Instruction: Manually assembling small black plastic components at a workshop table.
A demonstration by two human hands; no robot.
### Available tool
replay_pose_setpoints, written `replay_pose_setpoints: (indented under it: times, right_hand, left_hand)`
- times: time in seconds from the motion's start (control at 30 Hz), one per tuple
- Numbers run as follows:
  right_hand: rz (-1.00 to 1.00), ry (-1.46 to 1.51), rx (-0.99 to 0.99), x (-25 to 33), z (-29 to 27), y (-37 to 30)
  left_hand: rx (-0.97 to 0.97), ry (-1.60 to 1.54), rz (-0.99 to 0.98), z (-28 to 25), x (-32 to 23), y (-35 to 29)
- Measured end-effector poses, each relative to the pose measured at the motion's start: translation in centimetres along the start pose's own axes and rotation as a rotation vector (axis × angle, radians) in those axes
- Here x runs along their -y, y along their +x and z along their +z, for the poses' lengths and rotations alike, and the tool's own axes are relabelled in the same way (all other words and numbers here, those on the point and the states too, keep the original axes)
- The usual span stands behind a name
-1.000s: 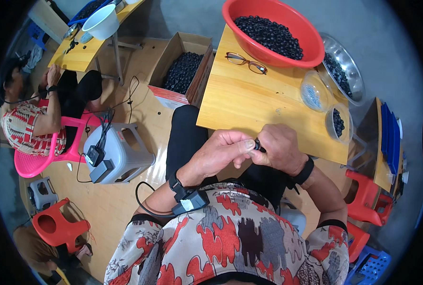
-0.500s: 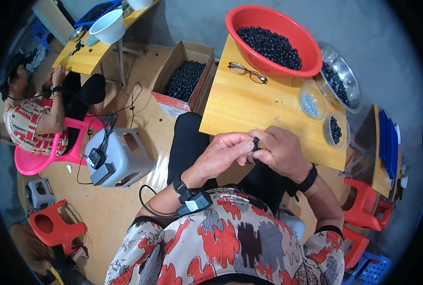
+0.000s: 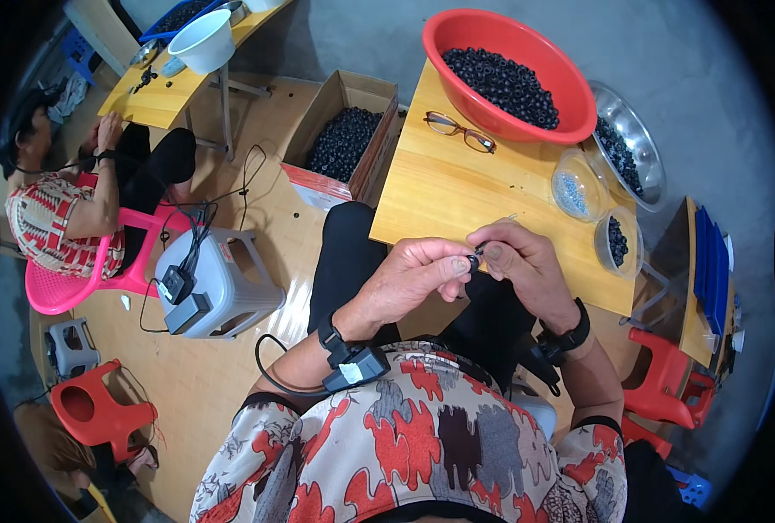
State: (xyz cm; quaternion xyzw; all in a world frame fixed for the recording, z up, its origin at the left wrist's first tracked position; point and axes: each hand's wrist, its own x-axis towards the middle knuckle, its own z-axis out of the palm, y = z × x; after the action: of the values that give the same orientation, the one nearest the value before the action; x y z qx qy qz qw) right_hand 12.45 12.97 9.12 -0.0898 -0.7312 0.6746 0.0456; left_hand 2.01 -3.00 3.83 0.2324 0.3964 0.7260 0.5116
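Over the near edge of the table [image 3: 405,205], my left hand [image 3: 422,272] pinches a small round black part [image 3: 473,262] between thumb and fingertips. My right hand [image 3: 527,266] is right beside it, its thumb and bent fingers closed at a dark bit that is too small to make out. On the table stands a large red basin [image 3: 570,118] with a heap of black ring-shaped parts [image 3: 505,87]. To the right are a clear bowl [image 3: 570,212] of tiny light-blue pieces and another clear bowl [image 3: 629,261] of black parts.
Glasses [image 3: 460,131] lie near the basin, and a metal bowl [image 3: 647,118] of black parts stands behind. A carton [image 3: 318,187] of black parts is on the floor. A grey stool [image 3: 222,270] carries cables and adapters. At far left, a person [image 3: 65,209] sits at another table.
My right hand has shifted slightly right and turned, its fingertips drawing back from my left hand. The round black part in my left fingertips shows more now.
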Motion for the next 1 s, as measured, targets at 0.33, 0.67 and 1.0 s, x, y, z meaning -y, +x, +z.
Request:
replay_pose_setpoints:
  times: [0.33, 0.67, 1.0]
  right_hand:
    - [-0.189, -0.279, 0.05, 0.6, -0.2, 0.0]
    - [-0.314, -0.472, 0.088, 1.1, -0.1, -0.1]
    - [-0.262, -0.491, 0.045, 0.1, 0.4, 0.2]
  left_hand:
    - [0.042, 0.064, 0.035, 0.2, 0.1, 0.0]
    - [0.008, 0.096, 0.009, 0.5, 0.3, 0.0]
    - [-0.072, 0.102, 0.057, 0.4, 1.2, 0.1]
